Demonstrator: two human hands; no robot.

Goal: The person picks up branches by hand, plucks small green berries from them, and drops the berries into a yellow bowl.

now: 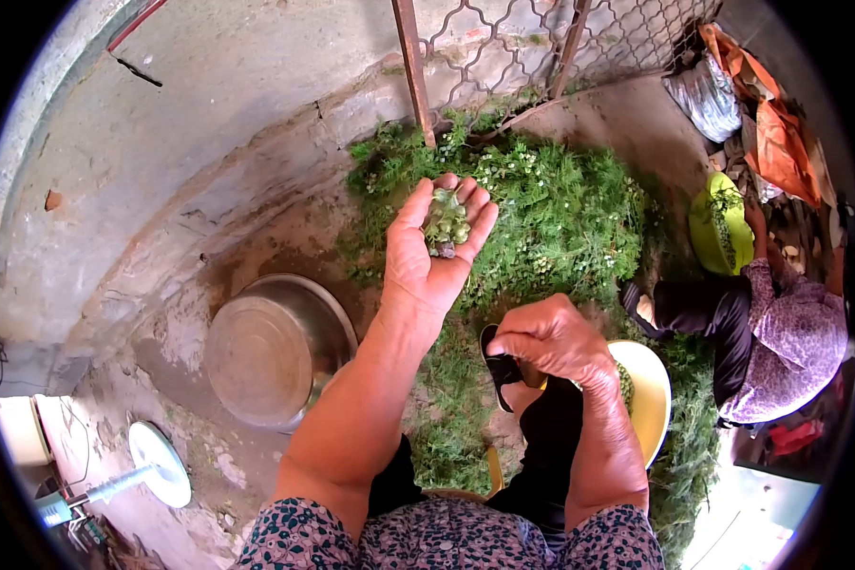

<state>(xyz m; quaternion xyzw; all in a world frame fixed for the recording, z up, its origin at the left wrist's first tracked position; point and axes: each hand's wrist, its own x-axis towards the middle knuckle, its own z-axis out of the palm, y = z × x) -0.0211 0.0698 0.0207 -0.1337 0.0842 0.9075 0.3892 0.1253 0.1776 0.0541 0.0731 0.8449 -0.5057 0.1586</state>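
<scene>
My left hand (426,268) is raised palm up with its fingers curled into a cup. In it lies a small heap of green berries (448,220), some with bits of leaf. Lower and to the right, my right hand (559,344) has its thumb and fingers pressed together; whatever they may hold is hidden. Beneath both hands spreads a large pile of feathery green sprigs (579,214) dotted with pale green berries. A yellow basin (651,394) stands beside my right forearm, partly covered by it, with green bits inside.
An upturned metal pot (261,356) sits left of my forearm. At the right, another person in a purple patterned top (790,347) sits by a lime-green basin (708,228). A metal lattice (494,57) stands behind the pile. A fan with a white round base (160,465) lies lower left.
</scene>
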